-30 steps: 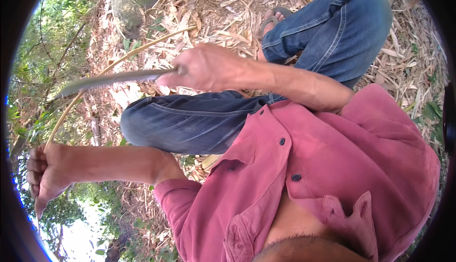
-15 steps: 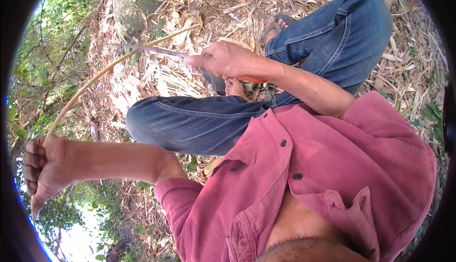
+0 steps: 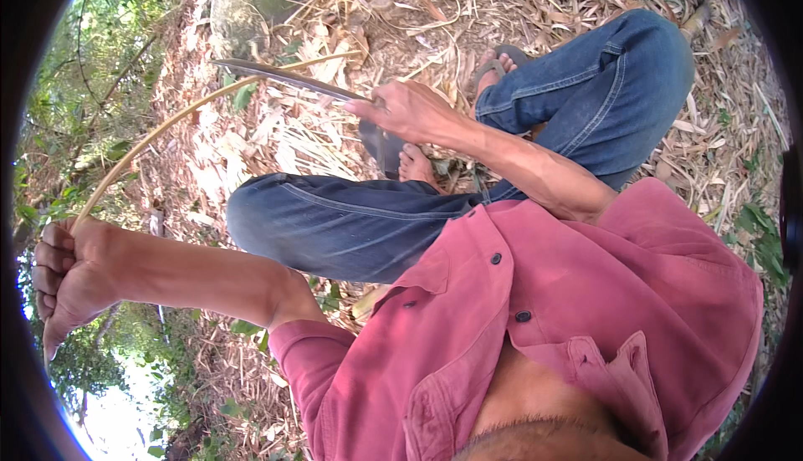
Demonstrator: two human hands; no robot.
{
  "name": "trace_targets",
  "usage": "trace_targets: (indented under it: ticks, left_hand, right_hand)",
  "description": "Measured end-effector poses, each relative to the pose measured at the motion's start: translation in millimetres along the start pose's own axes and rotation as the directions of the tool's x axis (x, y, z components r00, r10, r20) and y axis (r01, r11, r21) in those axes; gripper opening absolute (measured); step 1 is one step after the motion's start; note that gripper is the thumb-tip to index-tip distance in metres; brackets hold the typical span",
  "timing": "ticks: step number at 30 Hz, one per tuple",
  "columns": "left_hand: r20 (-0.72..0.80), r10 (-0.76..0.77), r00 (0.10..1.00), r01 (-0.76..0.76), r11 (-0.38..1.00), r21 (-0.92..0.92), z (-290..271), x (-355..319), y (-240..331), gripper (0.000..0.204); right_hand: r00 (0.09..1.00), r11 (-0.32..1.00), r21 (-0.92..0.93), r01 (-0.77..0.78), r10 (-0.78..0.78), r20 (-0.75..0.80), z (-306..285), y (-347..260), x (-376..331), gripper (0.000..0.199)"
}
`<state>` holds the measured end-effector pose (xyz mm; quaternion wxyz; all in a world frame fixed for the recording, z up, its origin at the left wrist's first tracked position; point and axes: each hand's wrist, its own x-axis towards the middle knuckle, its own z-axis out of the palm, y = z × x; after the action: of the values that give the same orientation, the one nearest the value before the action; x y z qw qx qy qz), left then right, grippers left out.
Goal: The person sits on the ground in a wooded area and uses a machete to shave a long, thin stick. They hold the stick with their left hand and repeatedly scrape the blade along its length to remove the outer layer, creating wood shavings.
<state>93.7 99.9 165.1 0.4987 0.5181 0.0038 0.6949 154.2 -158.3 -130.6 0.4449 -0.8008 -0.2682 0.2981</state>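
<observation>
The left hand (image 3: 67,273), arm stretched straight out, has its fingers curled tight around the end of a thin, pale, bowed bamboo strip (image 3: 159,130). Farther off, the right hand (image 3: 410,110), elbow bent over blue denim knees (image 3: 335,227), has its fingers wrapped on a long dark metal blade (image 3: 284,78) that lies across the strip's far end. Dry straw-coloured leaf litter (image 3: 276,143) covers the ground beyond.

Right hand (image 3: 414,110) hides the knife's (image 3: 284,78) handle.
</observation>
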Motion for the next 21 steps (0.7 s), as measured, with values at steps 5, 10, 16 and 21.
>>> trace_targets:
  ticks: [5, 10, 16, 21]
  left_hand:
    - [0.006, -0.023, 1.0, 0.023, 0.995, -0.095, -13.6, 3.6, -4.8, 0.056]
    - [-0.006, -0.027, 1.0, 0.027, 0.996, -0.087, -7.4, 3.9, -9.9, 0.058]
    - [-0.018, -0.007, 1.0, 0.006, 0.994, -0.107, -22.2, 10.8, -10.1, 0.057]
    - [-0.019, -0.002, 1.0, 0.0, 0.993, -0.116, -23.2, 18.2, -17.0, 0.056]
  right_hand:
    - [0.971, 0.94, 0.285, -0.188, 0.134, 0.199, -17.1, -42.5, -12.8, 0.073]
    - [0.997, 0.991, 0.131, 0.018, -0.026, 0.066, -15.0, -49.1, -16.5, 0.075]
    - [0.978, 0.977, -0.08, -0.199, 0.203, 0.042, 2.5, 33.1, 9.5, 0.075]
    - [0.999, 0.99, 0.133, 0.036, -0.038, 0.016, 0.0, -23.5, 3.0, 0.075]
